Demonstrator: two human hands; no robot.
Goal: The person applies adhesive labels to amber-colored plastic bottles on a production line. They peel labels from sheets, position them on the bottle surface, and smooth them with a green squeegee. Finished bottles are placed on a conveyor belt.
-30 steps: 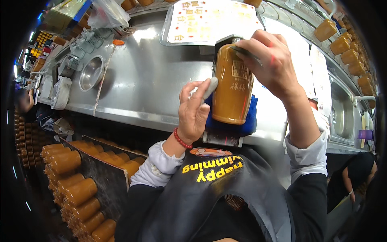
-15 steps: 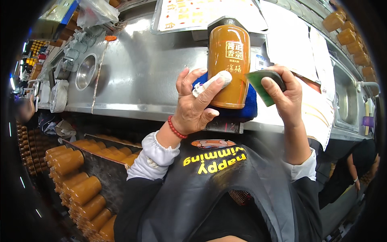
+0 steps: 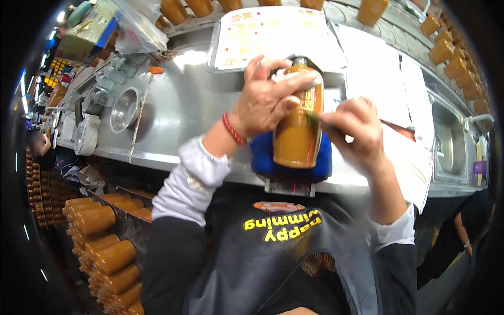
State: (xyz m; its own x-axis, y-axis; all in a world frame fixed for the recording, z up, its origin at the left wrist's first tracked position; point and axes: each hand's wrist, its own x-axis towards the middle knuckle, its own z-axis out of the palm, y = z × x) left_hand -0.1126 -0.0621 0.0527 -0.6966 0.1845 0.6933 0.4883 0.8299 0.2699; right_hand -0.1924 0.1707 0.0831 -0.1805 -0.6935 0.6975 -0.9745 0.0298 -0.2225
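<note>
A glossy amber-brown bottle (image 3: 295, 145) with pale printed characters and a dark neck lies on a blue cloth (image 3: 261, 156), its base toward me. My left hand (image 3: 262, 100) lies over its upper part, fingers stretched out and thumb apart, touching the printed area. White wrapping, seemingly cloth or tape, shows around its index finger. My right hand (image 3: 359, 126) is closed around a dark-handled scraper, whose green blade (image 3: 313, 117) meets the bottle's face beside my left thumb. Motion blurs the right fingers, and the blade is seen nearly edge-on.
Beyond the bottle is a tray (image 3: 273, 39) with a printed sheet. White sheets (image 3: 373, 68) lie to its right, before a sink (image 3: 449, 134). At the left are a metal bowl (image 3: 125, 110) and a string (image 3: 140, 113). Stacked brown bottles (image 3: 113, 256) stand lower left; another person (image 3: 462, 231) is at right.
My left hand has moved up the bottle toward its neck. My right hand has brought the green scraper from beside the bottle onto its face. The whole view has shifted slightly.
</note>
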